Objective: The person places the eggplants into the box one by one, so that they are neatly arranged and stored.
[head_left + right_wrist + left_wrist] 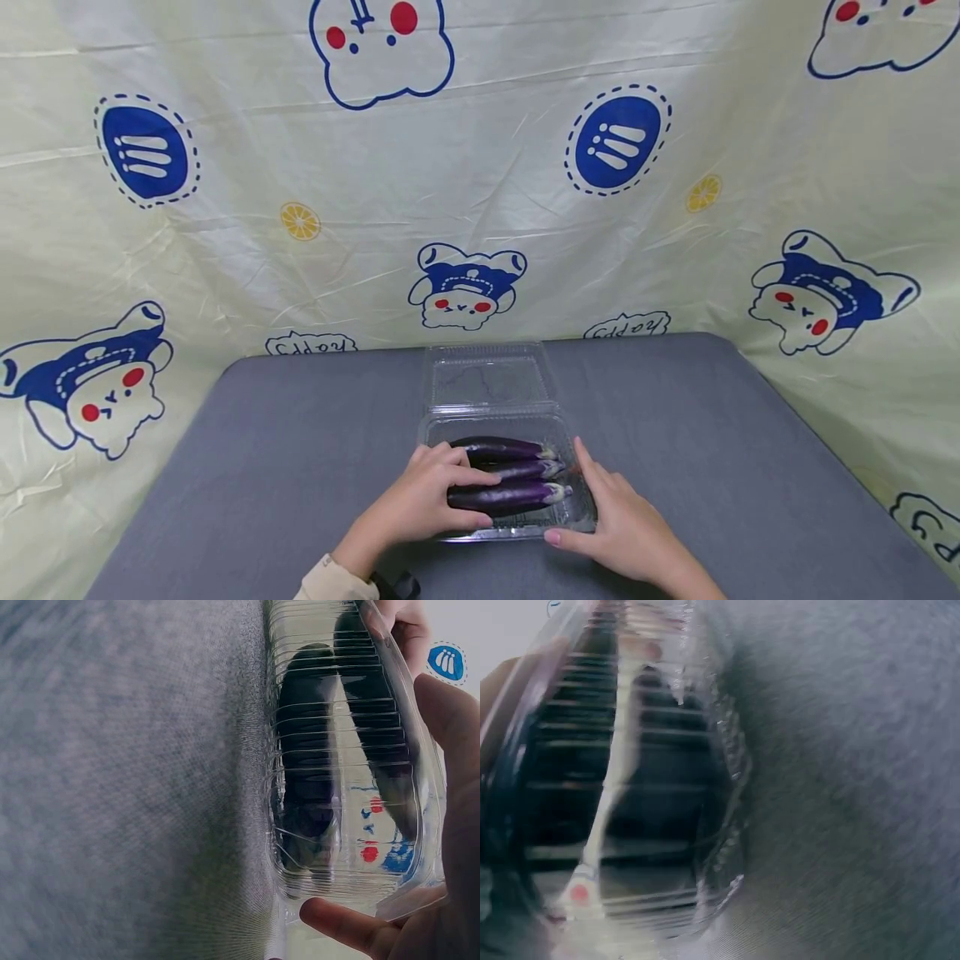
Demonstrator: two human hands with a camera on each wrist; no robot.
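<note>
Three dark purple eggplants (498,498) lie side by side in a clear plastic clamshell box (517,531), pale stem ends to the right. My left hand (431,492) reaches over their left ends. Its thumb is at the near side of the front eggplant and a finger lies over the middle one, so it grips the front eggplant. The right wrist view shows one eggplant (375,712) tilted inside the box, its upper end by the left hand (405,630). My right hand (626,517) touches the box's right near corner, fingers straight along the side, thumb at the front.
The box's clear lid (487,379) is folded back flat behind it. Underneath spreads a grey cloth-covered table (315,450). A pale curtain (480,200) with printed cartoon animals hangs behind and at both sides.
</note>
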